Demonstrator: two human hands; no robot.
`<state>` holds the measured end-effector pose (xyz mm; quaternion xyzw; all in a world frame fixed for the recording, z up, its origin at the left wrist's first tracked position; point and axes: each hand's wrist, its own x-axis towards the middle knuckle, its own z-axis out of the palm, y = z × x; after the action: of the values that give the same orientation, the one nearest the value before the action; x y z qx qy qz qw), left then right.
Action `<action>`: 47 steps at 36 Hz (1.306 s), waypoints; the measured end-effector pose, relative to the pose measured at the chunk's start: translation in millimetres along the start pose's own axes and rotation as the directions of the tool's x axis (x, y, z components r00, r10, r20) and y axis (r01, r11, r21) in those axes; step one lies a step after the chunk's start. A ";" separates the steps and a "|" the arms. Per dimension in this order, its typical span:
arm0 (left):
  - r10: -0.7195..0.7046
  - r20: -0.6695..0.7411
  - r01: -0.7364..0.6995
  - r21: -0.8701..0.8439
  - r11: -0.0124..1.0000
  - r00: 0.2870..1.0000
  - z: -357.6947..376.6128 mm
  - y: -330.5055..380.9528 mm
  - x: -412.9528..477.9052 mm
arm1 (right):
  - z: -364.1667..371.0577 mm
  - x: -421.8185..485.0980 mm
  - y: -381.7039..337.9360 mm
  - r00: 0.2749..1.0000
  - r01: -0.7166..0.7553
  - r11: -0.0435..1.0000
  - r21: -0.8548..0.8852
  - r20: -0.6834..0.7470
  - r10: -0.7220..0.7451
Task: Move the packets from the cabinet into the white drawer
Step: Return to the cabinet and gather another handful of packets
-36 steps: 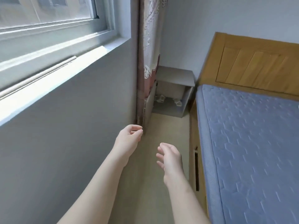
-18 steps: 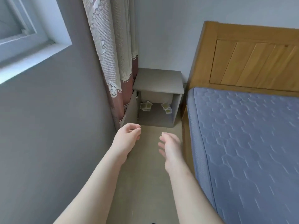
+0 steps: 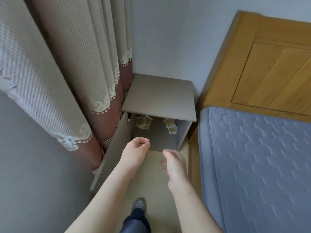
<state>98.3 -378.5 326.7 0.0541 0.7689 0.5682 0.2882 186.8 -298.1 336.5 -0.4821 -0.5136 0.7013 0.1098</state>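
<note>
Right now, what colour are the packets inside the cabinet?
Yellow centres with white borders; the head view shows the packets best, inside the open cabinet.

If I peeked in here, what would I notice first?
Probably the left hand and right hand, both empty, held out toward the small grey cabinet in the corner, its door open to the left. Yellow-and-white packets lie inside it in two clusters. A blue quilted mattress fills the right side.
</note>
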 end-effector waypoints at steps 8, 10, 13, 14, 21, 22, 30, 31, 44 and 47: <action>-0.065 -0.049 0.067 0.036 0.997 0.997 35.7 10.6 157.7 | 27.5 162.2 -30.3 0.999 -0.049 0.998 -0.037 -0.001 0.049; -0.084 -0.061 0.087 0.050 0.995 0.995 44.2 -4.8 193.6 | 30.3 207.3 -21.4 0.999 -0.047 0.997 -0.060 -0.002 0.047; -0.095 -0.090 0.101 0.066 0.993 0.991 56.5 -41.7 250.3 | 43.4 277.6 3.8 0.999 -0.046 0.994 -0.098 0.013 0.048; -0.098 -0.096 0.105 0.070 0.992 0.990 61.5 -55.1 268.4 | 48.9 300.1 14.9 0.998 -0.048 0.993 -0.108 0.031 0.052; -0.077 -0.110 0.090 0.126 0.988 0.991 100.1 -169.0 393.0 | 75.0 455.2 106.8 0.992 0.005 0.981 -0.195 0.127 0.020; -0.073 -0.113 0.087 0.127 0.988 0.991 104.9 -185.4 411.3 | 76.5 479.3 120.4 0.992 0.020 0.979 -0.203 0.127 0.006; -0.019 -0.127 0.040 0.159 0.986 0.992 127.6 -297.1 531.8 | 78.8 644.4 215.2 0.981 0.187 0.922 -0.338 0.114 -0.157; -0.003 -0.125 0.026 0.178 0.984 0.992 129.9 -308.3 541.4 | 78.6 659.3 223.8 0.976 0.213 0.911 -0.352 0.119 -0.182; 0.016 -0.111 0.026 0.370 0.929 0.994 136.6 -394.4 554.2 | 45.9 740.7 265.4 0.961 0.260 0.644 -0.720 0.129 -0.244; 0.032 -0.082 0.010 0.468 0.884 0.996 135.8 -405.0 564.1 | 39.8 750.6 262.6 0.965 0.239 0.585 -0.775 0.121 -0.235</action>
<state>-201.3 -173.6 -280.6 0.1013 0.8947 0.3696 0.2296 -138.6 47.0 -303.1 -0.4068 -0.8272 0.3872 -0.0203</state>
